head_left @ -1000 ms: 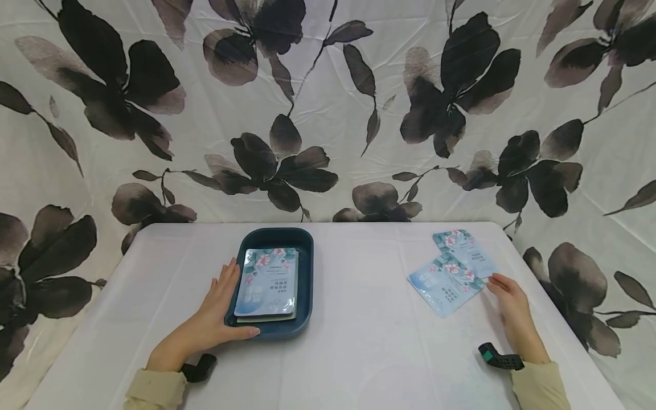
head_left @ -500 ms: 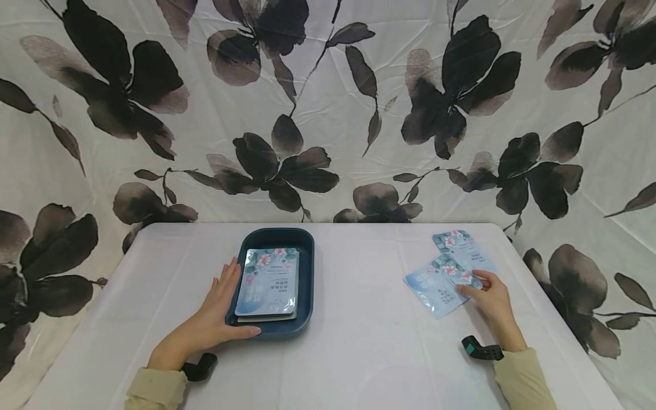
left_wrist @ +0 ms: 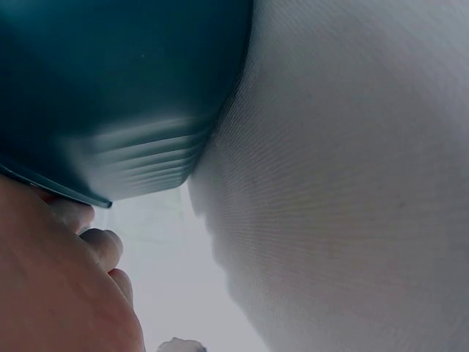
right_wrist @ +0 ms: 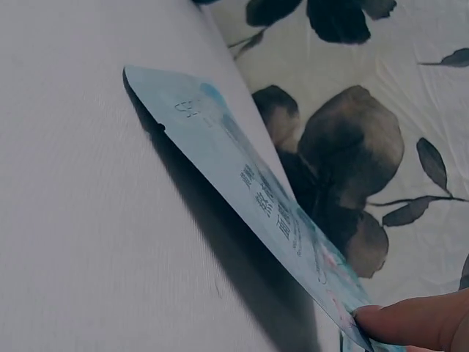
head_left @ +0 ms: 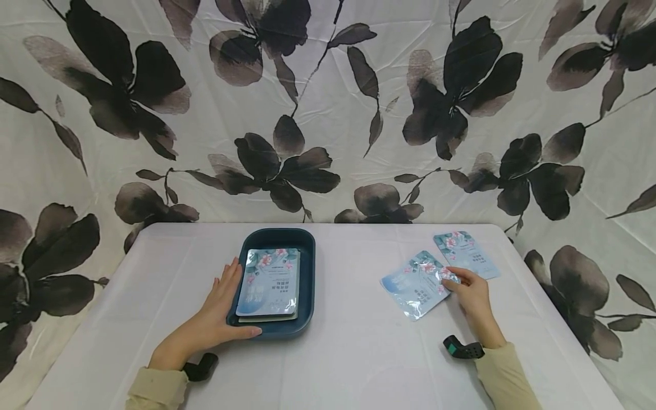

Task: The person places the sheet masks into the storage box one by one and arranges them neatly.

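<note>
With thumb and fingers my right hand (head_left: 472, 297) pinches the right corner of a light blue sheet mask packet (head_left: 416, 286) printed with pink flowers. In the right wrist view that packet (right_wrist: 220, 165) tilts up from the table, its shadow below. Behind it a second mask packet (head_left: 466, 254) lies flat. My left hand (head_left: 215, 313) rests against the left side of a dark blue tray (head_left: 289, 330), fingers straight and thumb along the near edge. A stack of mask packets (head_left: 267, 283) lies inside the tray. The left wrist view shows the tray's outer wall (left_wrist: 124, 88) close up.
A white cloth covers the table (head_left: 348, 353). Behind the table's far edge hangs a white curtain (head_left: 353, 171) with dark flowers. Black devices are strapped at both wrists, the right one (head_left: 463, 348) and the left one (head_left: 201, 367).
My right hand has moved left, taken hold of the front packet's corner and drawn it left off the other packet. My left hand and the tray stay in place.
</note>
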Demonstrator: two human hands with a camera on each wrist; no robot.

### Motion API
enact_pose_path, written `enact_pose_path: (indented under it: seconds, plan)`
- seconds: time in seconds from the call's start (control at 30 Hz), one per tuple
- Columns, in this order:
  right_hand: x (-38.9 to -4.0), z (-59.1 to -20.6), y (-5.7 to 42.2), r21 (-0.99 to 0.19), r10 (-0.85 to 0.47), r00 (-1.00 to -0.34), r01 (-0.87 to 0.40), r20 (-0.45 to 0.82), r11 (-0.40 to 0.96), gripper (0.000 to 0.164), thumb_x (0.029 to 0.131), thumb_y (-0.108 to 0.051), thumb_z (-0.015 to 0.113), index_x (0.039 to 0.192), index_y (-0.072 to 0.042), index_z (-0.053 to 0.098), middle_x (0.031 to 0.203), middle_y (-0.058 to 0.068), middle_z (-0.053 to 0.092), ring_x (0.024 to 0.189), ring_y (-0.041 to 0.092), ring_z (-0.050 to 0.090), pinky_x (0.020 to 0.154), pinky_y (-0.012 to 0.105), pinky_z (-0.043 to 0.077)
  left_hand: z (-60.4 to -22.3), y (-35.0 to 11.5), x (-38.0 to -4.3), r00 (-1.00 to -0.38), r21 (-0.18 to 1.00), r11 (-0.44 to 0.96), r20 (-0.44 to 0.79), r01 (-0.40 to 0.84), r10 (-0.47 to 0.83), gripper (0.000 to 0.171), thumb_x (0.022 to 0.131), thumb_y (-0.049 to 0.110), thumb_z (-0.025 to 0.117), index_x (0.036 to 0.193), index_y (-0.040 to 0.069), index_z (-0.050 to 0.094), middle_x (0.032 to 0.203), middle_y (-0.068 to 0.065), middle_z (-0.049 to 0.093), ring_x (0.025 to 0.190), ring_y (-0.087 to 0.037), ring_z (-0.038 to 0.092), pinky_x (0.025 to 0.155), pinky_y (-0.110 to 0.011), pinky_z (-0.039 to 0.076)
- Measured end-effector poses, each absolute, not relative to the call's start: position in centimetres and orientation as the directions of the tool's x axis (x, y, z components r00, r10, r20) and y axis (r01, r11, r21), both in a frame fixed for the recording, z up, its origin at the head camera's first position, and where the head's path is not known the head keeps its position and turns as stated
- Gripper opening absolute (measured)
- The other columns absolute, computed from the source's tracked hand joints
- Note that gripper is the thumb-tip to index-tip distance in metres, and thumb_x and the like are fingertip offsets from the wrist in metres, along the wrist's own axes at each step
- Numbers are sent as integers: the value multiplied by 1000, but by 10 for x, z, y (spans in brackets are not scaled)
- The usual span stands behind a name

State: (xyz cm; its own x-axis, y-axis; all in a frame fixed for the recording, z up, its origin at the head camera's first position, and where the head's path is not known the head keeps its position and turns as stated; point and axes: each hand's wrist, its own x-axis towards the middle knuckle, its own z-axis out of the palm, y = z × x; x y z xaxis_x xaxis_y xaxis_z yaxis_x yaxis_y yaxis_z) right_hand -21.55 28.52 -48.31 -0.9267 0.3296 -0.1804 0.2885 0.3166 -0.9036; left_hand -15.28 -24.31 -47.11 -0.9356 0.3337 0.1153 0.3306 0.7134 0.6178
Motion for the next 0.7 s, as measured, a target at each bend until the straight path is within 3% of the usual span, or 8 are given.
enact_pose_path:
  seconds: [0.1, 0.2, 0.27, 0.33, 0.47, 0.57, 0.7]
  plan:
    - [-217, -481, 277, -915, 284, -935, 293, -212, 279, 48, 92, -9, 65, 136, 6, 53, 147, 20, 42, 128, 26, 40, 101, 30, 40, -471, -243, -153, -938, 616, 718, 111, 324, 329, 132, 70, 51, 86, 160, 10, -3, 165, -14, -10, 150, -40, -10, 116, -63, -6]
    - [-218, -478, 270, -929, 236, -943, 287, -233, 232, 48, 94, -8, 63, 137, 9, 51, 152, 22, 36, 141, 31, 30, 114, 39, 31, -471, -243, -152, -939, 616, 720, 107, 321, 328, 132, 70, 52, 85, 160, 10, -2, 165, -14, -10, 150, -41, -10, 116, -63, -6]
    - [-220, -477, 265, -934, 221, -946, 286, -238, 215, 47, 94, -9, 62, 137, 8, 51, 149, 21, 39, 136, 29, 38, 109, 35, 38, -471, -243, -152, -939, 615, 720, 108, 322, 328, 133, 70, 53, 85, 160, 10, -2, 165, -14, -10, 149, -41, -10, 116, -63, -6]
    - [-221, -476, 261, -938, 210, -947, 284, -243, 197, 46, 96, -11, 61, 137, 6, 52, 143, 18, 45, 120, 21, 50, 97, 28, 46, -471, -243, -152, -937, 616, 717, 112, 326, 330, 132, 70, 53, 85, 160, 10, -2, 165, -14, -10, 150, -40, -11, 116, -63, -6]
    - [-224, -475, 251, -953, 174, -948, 286, -266, 103, 47, 98, -11, 58, 142, 3, 48, 138, 14, 46, 96, 6, 56, 79, 16, 51, -470, -243, -152, -936, 621, 711, 116, 330, 333, 132, 70, 52, 85, 160, 10, -3, 166, -13, -10, 150, -40, -11, 116, -62, -7]
    - [-225, -475, 242, -953, 121, -946, 302, -300, -4, 49, 101, -11, 52, 147, 2, 41, 145, 17, 41, 106, 8, 57, 85, 18, 52, -471, -243, -152, -935, 624, 708, 113, 330, 335, 132, 70, 51, 86, 160, 10, -3, 165, -13, -10, 150, -39, -11, 116, -63, -7]
    - [-226, -476, 232, -943, 56, -945, 317, -323, -100, 50, 105, -13, 44, 152, -2, 33, 150, 19, 38, 126, 23, 50, 95, 26, 51, -470, -243, -152, -936, 625, 710, 109, 326, 334, 133, 70, 51, 86, 159, 10, -3, 165, -13, -10, 150, -38, -12, 116, -63, -7]
